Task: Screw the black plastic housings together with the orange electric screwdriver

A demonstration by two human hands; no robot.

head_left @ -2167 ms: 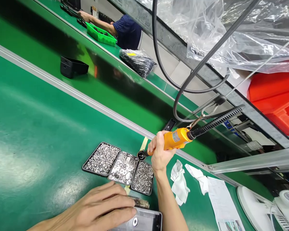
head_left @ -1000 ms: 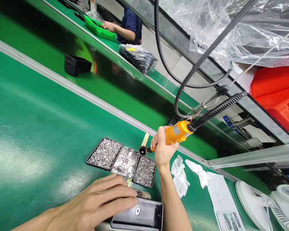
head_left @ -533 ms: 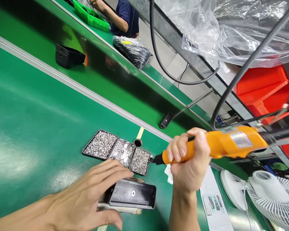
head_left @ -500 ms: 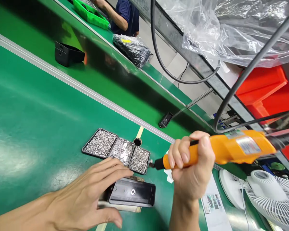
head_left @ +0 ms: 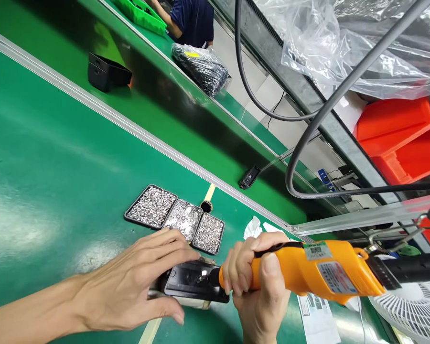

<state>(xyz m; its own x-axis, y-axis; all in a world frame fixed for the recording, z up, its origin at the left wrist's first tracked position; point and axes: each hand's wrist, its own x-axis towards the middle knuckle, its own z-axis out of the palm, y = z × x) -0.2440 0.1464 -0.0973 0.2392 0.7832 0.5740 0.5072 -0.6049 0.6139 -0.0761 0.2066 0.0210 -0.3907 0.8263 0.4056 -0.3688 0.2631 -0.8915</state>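
My right hand (head_left: 258, 272) is wrapped round an orange electric screwdriver (head_left: 308, 267), held nearly level. The driver's dark tip reaches over a black rectangular housing (head_left: 182, 282), close to a small shiny metal part near its middle. My left hand (head_left: 146, 282) lies over the housing's left end, fingers stretched along its top side and thumb apart below. The housing rests on a pale block, mostly hidden. Just beyond are three small trays of metal hardware: a left one (head_left: 151, 206), a middle one (head_left: 184, 219) and a right one (head_left: 208, 233).
A round black-topped item (head_left: 206, 206) stands by the trays. White scraps (head_left: 252, 227), a printed sheet (head_left: 318, 317) and a white fan (head_left: 412, 306) are at right. Black housings (head_left: 107, 72) lie on the green belt beyond the rail. A person's dark sleeve (head_left: 191, 21) shows behind.
My right hand has brought the screwdriver left and down, from beside the right tray to over the housing. My left hand has stayed almost in place. The view has shifted slightly.
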